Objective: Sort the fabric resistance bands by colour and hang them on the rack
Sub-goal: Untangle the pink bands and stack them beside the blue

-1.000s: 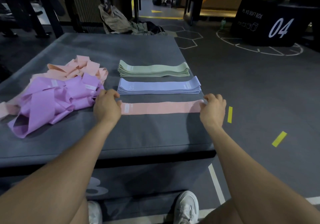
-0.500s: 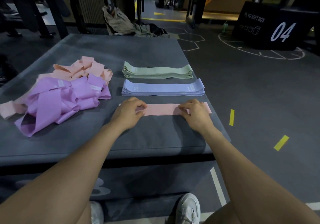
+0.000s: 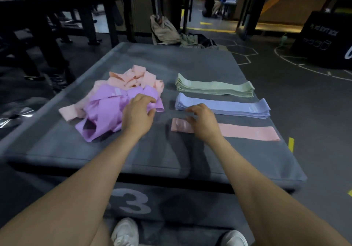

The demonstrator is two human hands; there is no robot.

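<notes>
On the grey padded box (image 3: 133,160) lie a neat green band stack (image 3: 215,87), a blue band stack (image 3: 234,108) and one flat pink band (image 3: 247,132) in front of them. To the left is a loose heap of purple bands (image 3: 106,110) with tangled pink bands (image 3: 133,78) behind it. My left hand (image 3: 138,115) reaches over the right edge of the purple heap, fingers loosely curved, touching the fabric. My right hand (image 3: 202,121) hovers over the left end of the flat pink band, fingers relaxed, holding nothing.
Black metal frames (image 3: 76,17) stand at the back left. A beige bag and clothes (image 3: 165,32) lie on the floor behind the box. A black soft box (image 3: 323,40) sits far right. Yellow tape marks (image 3: 291,144) dot the floor.
Both hands left the flat pink band. My left hand moved left onto the purple heap; my right hand slid left toward the band's left end. The camera view shifted left.
</notes>
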